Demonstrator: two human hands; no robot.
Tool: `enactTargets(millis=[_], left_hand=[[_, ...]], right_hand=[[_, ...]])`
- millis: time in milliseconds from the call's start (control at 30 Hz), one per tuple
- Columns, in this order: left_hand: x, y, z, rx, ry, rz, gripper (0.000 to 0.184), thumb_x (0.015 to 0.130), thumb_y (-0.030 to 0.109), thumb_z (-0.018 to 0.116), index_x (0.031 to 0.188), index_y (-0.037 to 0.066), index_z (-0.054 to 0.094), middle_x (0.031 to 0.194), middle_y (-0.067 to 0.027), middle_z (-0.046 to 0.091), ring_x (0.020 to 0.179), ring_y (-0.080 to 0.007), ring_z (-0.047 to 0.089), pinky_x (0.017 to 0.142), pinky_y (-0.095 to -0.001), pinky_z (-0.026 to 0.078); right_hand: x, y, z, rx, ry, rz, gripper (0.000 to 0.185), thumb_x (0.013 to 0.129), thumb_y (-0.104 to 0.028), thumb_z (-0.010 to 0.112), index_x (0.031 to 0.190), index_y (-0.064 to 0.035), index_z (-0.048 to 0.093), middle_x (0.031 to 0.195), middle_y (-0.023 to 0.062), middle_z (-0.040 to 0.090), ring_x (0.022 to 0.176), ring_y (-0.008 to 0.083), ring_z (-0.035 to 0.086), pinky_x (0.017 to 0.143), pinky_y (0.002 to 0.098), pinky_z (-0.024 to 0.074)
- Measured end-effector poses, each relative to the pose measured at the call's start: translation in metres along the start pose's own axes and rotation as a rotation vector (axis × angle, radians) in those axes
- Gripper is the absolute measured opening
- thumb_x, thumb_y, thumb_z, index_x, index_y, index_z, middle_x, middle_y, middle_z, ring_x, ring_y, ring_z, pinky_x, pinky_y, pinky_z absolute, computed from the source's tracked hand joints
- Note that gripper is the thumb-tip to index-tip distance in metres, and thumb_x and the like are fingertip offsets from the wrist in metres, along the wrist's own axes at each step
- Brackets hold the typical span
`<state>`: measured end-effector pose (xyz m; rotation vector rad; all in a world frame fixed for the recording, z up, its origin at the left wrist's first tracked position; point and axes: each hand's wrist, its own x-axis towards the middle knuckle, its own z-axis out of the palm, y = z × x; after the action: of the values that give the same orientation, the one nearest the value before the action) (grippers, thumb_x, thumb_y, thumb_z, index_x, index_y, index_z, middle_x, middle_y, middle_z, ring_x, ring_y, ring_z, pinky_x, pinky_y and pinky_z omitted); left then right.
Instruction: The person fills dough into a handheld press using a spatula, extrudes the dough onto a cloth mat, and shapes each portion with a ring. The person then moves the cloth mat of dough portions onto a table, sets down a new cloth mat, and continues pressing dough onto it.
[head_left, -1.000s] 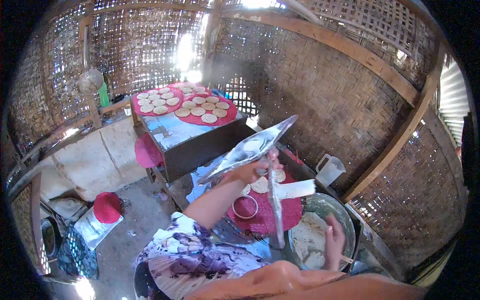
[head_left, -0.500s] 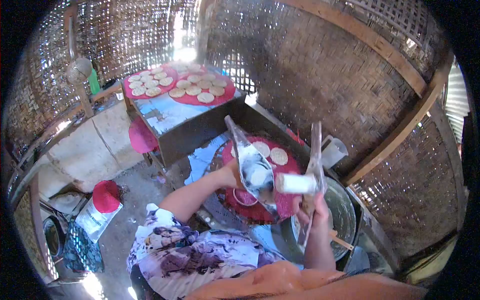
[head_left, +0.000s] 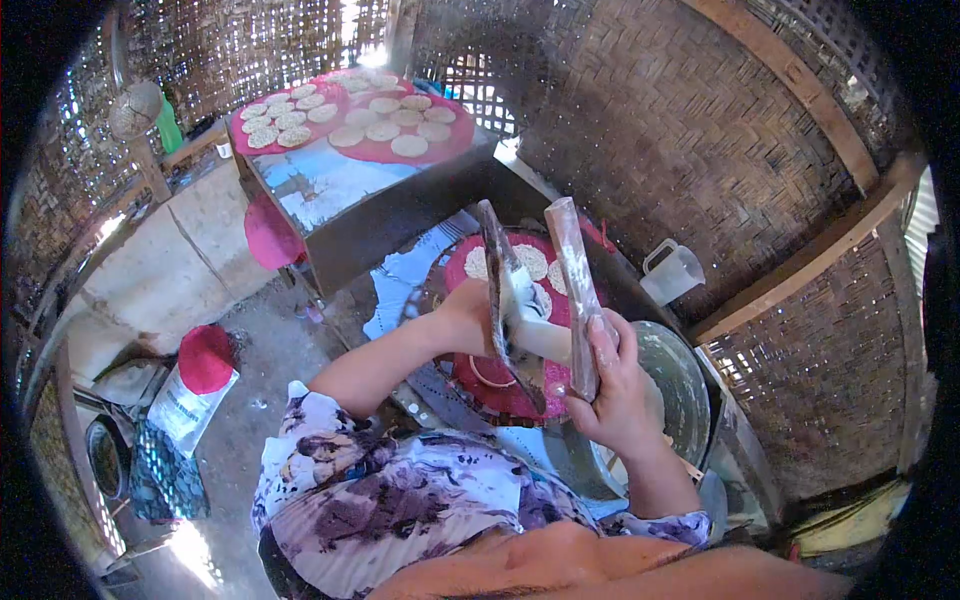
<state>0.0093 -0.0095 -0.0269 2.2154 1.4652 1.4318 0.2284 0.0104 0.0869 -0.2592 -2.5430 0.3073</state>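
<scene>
I hold a two-part wooden press above a round pink mat (head_left: 468, 378). My left hand (head_left: 468, 322) is closed on the long dark half (head_left: 500, 300), which is turned edge-on. In my right hand (head_left: 622, 388) is the plunger (head_left: 572, 260), a wooden bar with a pale cylinder (head_left: 543, 338) sticking out of its side. The cylinder's tip meets the opening of the left half; how far it goes in is hidden. Pale, lacy round crackers (head_left: 530, 262) lie on the mat behind the press.
A large basin (head_left: 690, 375) stands at my right, with a clear plastic jug (head_left: 675, 275) beyond it. At the back, a table (head_left: 320, 195) bears pink mats covered with several pale crackers. On the floor at left lies a white sack (head_left: 190, 410) under a red round thing (head_left: 207, 360).
The two press halves have come together. My right hand has raised and turned the plunger so its cylinder now meets the left half, which has turned edge-on. My head view has shifted slightly.
</scene>
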Motion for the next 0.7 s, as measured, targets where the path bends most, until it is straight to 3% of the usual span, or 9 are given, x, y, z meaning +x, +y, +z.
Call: enactTargets(millis=[167, 267, 367, 467, 567, 600, 633, 667, 700], left_hand=[[-0.007, 0.004, 0.007, 0.292, -0.005, 0.099, 0.037, 0.057, 0.037, 0.069, 0.081, 0.011, 0.057, 0.076, -0.0098, 0.058, 0.072, -0.0293, 0.059, 0.063, -0.0376, 0.047], [-0.006, -0.001, 0.014, 0.24, -0.043, 0.007, 0.036, 0.057, 0.036, 0.069, 0.08, 0.011, 0.058, 0.075, -0.0109, 0.058, 0.072, -0.0299, 0.059, 0.062, -0.0378, 0.047], [-0.001, 0.014, -0.001, 0.045, -0.013, -0.148, 0.034, 0.059, 0.032, 0.069, 0.082, 0.01, 0.057, 0.078, -0.0108, 0.059, 0.072, -0.0305, 0.059, 0.062, -0.0373, 0.047], [-0.005, -0.005, 0.012, -0.115, 0.131, -0.125, 0.043, 0.057, 0.028, 0.072, 0.092, 0.009, 0.054, 0.084, -0.0114, 0.059, 0.078, -0.0286, 0.058, 0.071, -0.0356, 0.047], [-0.001, -0.008, -0.001, -0.081, -0.033, -0.139, 0.063, 0.055, 0.026, 0.074, 0.111, 0.008, 0.049, 0.093, -0.0121, 0.059, 0.089, -0.0266, 0.057, 0.081, -0.0339, 0.045], [0.005, 0.004, -0.019, -0.554, -0.144, -0.224, 0.089, 0.057, 0.02, 0.073, 0.132, 0.01, 0.028, 0.12, -0.0136, 0.049, 0.108, -0.0251, 0.049, 0.092, -0.0324, 0.038], [0.013, 0.002, -0.037, -0.797, -0.242, -0.068, 0.102, 0.056, 0.011, 0.072, 0.138, 0.011, 0.011, 0.137, -0.0136, 0.028, 0.122, -0.0252, 0.036, 0.098, -0.0334, 0.031], [0.019, 0.019, -0.056, -1.352, -0.138, -0.073, 0.099, 0.058, 0.008, 0.07, 0.138, 0.01, 0.012, 0.141, -0.0147, 0.019, 0.126, -0.0276, 0.029, 0.1, -0.0379, 0.028], [0.038, 0.023, -0.064, -1.584, -0.019, 0.082, 0.098, 0.06, 0.008, 0.069, 0.138, 0.011, 0.011, 0.141, -0.0159, 0.018, 0.126, -0.03, 0.028, 0.101, -0.0413, 0.027]], right_hand=[[-0.01, 0.009, 0.026, -0.058, -0.005, 0.02, 0.077, 0.062, -0.026, 0.074, 0.127, -0.0136, 0.036, 0.117, 0.0233, 0.034, 0.092, 0.0415, 0.052, 0.069, 0.0432, 0.0498], [-0.014, 0.01, 0.04, 0.013, -0.025, 0.143, 0.08, 0.064, -0.027, 0.073, 0.13, -0.0123, 0.032, 0.119, 0.0239, 0.033, 0.097, 0.0423, 0.05, 0.077, 0.0434, 0.0471], [-0.002, 0.022, 0.03, 0.091, -0.094, 0.11, 0.082, 0.066, -0.03, 0.072, 0.133, -0.0105, 0.028, 0.121, 0.0214, 0.034, 0.106, 0.038, 0.046, 0.088, 0.0425, 0.0403], [0.002, 0.03, 0.018, 0.846, -0.21, 0.502, 0.097, 0.069, -0.059, 0.056, 0.138, -0.0075, 0.012, 0.128, 0.017, 0.032, 0.113, 0.0317, 0.039, 0.096, 0.0438, 0.0275], [-0.047, 0.089, 0.027, 1.344, -0.619, 0.814, 0.091, 0.068, -0.059, 0.06, 0.135, -0.0091, 0.023, 0.13, 0.011, 0.032, 0.117, 0.0278, 0.038, 0.094, 0.0403, 0.034], [-0.046, 0.082, 0.025, 1.383, -0.61, 0.812, 0.097, 0.064, -0.066, 0.055, 0.136, -0.01, 0.021, 0.128, 0.0124, 0.034, 0.114, 0.0277, 0.04, 0.092, 0.0407, 0.0345], [-0.041, 0.067, 0.019, 1.422, -0.599, 0.811, 0.103, 0.061, -0.074, 0.05, 0.137, -0.011, 0.019, 0.127, 0.0138, 0.036, 0.111, 0.0277, 0.043, 0.09, 0.041, 0.035], [-0.04, 0.059, 0.016, 1.463, -0.588, 0.809, 0.11, 0.057, -0.081, 0.045, 0.138, -0.0119, 0.017, 0.125, 0.0153, 0.038, 0.108, 0.0277, 0.045, 0.088, 0.0414, 0.0355], [-0.052, 0.068, 0.017, 1.516, -0.608, 0.833, 0.107, 0.06, -0.081, 0.041, 0.135, -0.0078, 0.024, 0.124, 0.0172, 0.04, 0.103, 0.0295, 0.049, 0.084, 0.0445, 0.039]])
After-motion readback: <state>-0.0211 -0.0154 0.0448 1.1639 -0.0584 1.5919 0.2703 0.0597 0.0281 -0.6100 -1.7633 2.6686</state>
